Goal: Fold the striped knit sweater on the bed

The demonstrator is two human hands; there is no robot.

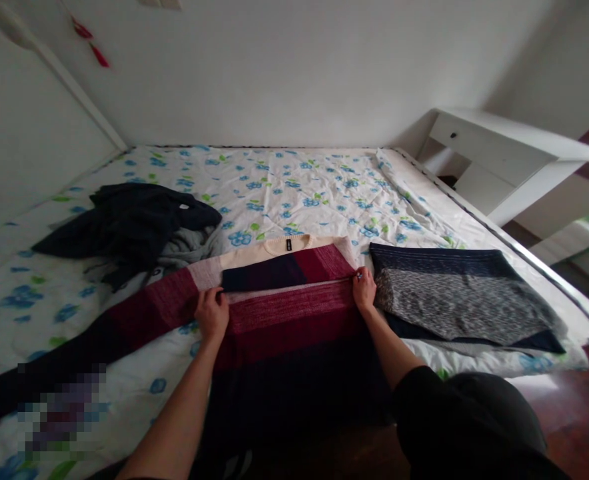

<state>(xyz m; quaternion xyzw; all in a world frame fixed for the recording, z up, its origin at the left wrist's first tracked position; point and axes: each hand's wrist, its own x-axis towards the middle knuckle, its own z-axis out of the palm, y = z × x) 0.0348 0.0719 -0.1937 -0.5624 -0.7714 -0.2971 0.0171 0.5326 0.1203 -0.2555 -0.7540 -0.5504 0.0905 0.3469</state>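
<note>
1. The sweater (294, 327) lies spread on the bed (314, 170), in front of the person, its collar (288, 245) at 12 o'clock and its dark hem at 6. The directions below are taken from its middle.
2. The left hand (212, 313), at 9 o'clock, is nearly closed, thumb and fingers pinching the cuff end of the folded sleeve (287, 268).
3. The right hand (364, 288), at about 2 o'clock, has its fingers drawn together on the sweater's side edge, beside the shoulder; how firmly it grips, I cannot tell.
4. Done so far: one sleeve lies flat across the chest, its cuff toward 10 o'clock.
5. Left to do, judging by the layout: the outstretched sleeve (144, 307) runs off toward 8 o'clock, and the body lies full length, not doubled over. The folding looks about a third along.
6. At 3 o'clock, just beside the sweater, a grey-and-navy knit (464, 297) lies flat and looks already folded.
7. At 10 o'clock, a dark heap of clothes (134, 220) lies crumpled, apparently unsorted.
</note>
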